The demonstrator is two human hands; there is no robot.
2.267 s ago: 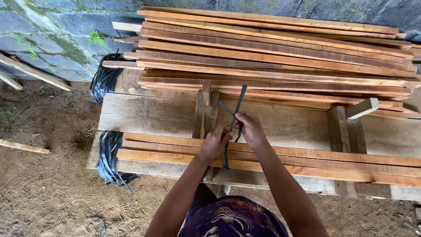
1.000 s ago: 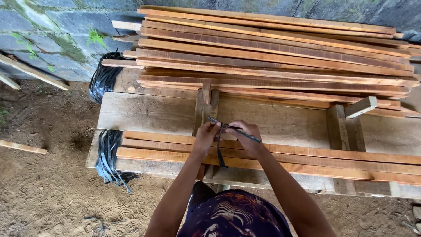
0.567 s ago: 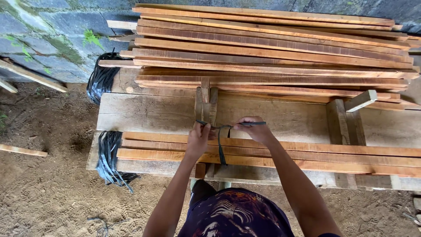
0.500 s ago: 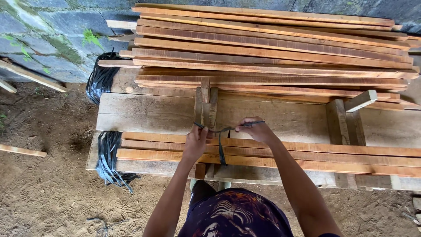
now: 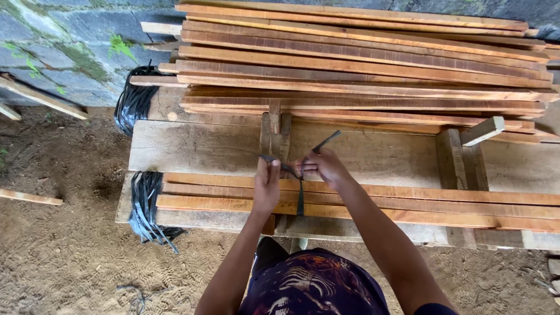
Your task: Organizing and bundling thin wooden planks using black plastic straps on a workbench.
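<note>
a thin, flat black plastic strap (image 5: 300,195) runs across the small bundle of rough-sawn orange slats (image 5: 408,204) lying along the counter's (image 5: 192,149) near edge. the left hand (image 5: 267,185) pinches one strap end, the right hand (image 5: 324,167) the other, close together, perhaps over a knot. a larger slat stack (image 5: 361,64) fills the far edge; black strap bundles (image 5: 146,204) hang off the left end.

bare forearms, dark patterned purple garment (image 5: 312,289)
</note>
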